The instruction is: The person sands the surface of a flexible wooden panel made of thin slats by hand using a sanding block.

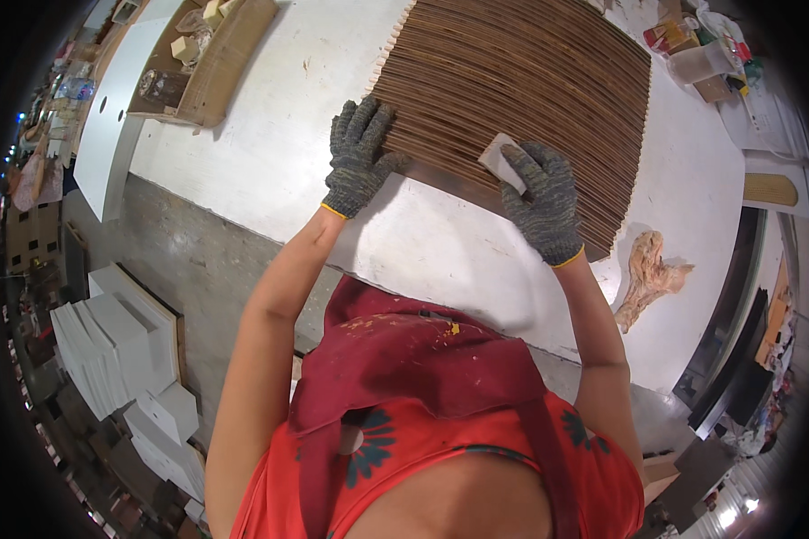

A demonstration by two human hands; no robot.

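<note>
Pale block: pinched in the right gloved hand [544,199]; pale block [496,158] is placed over the near edge of the brown slats [521,81], toward their right half.
Right fingers: clamped on the block, thumb side against the rest.
Left fingers: slightly apart, nothing gripped; left gloved hand [361,154] is laid at the near-left corner of the slats.
Block handling: judged light, fairly stiff or slightly spongy, not fragile; best held by its side edges, flat face left free.
Block axis: slanted, one corner pointed left; length partly covered by fingers, so full axis cannot be told.
Slats location: laid side by side on the white tabletop [279,112], beyond the apron [413,359].
Slats axis: long axis run left to right, right ends angled nearer the body; pale, toothed ends shown at left.
Slats handling: singly judged light and stiff, heavy as a batch; loose ones might slide; best taken near both ends.
Around: open-topped tray [235,81] at far left, crumpled cloth [649,269] at right.
</note>
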